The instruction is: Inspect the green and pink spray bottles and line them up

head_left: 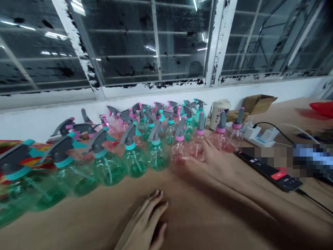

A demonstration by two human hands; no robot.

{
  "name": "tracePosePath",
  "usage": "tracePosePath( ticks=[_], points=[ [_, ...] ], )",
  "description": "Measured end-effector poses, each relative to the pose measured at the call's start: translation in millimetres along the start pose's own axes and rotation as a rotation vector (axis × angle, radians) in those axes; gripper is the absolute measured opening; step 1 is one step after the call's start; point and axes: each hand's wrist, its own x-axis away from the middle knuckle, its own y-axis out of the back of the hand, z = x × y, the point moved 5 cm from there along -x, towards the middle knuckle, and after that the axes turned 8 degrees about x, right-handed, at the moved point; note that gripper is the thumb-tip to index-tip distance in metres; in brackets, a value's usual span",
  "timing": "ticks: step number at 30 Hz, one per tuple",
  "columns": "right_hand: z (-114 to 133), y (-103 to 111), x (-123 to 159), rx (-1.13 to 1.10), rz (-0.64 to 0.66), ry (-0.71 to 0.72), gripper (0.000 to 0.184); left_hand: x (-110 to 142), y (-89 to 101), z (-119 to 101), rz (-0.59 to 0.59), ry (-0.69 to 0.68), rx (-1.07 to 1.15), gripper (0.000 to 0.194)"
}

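My right hand point(208, 165) is stretched across the table point(187, 215) to the pink spray bottles, its fingers around a clear pink spray bottle point(197, 150) with a grey trigger head. Its thumb, a little blurred, passes in front of a neighbouring pink bottle point(179, 147). My left hand point(145, 220) rests on the table at the front, palm down, fingers extended and holding nothing. Green spray bottles point(157, 158) with turquoise collars form a front row to the left. Two more pink bottles point(220, 139) stand just right of my right hand.
Behind the front row, more pink and green bottles point(170, 130) crowd toward the wall. A paper cup point(220, 113), an open cardboard box point(260, 103), a power strip with chargers point(262, 139) and a phone point(270, 170) with cables lie to the right. Windows rise behind.
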Motion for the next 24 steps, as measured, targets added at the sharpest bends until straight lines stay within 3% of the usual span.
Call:
tracePosePath(
  ticks=[4, 7, 12, 16, 24],
  points=[
    [-43, 16, -2, -0.013, -0.066, -0.037, 0.039, 0, -0.8, 2, -0.009, -0.027, -0.042, 0.043],
    [-63, 14, -12, 0.022, -0.09, -0.083, 0.044, 1, -4.7, 6, 0.002, -0.01, -0.06, 0.044],
    [-63, -3, -27, 0.046, -0.066, -0.103, 0.055, 0, -6.4, 9, 0.031, 0.024, -0.017, 0.044],
    [-63, -12, -33, 0.038, -0.023, -0.097, 0.05, -1, -4.1, 7, 0.041, 0.008, -0.02, 0.043],
    [-67, 7, -10, 0.026, 0.071, -0.021, 0.042, 0, -6.6, 9, 0.055, 0.062, 0.067, 0.048]
  ],
)
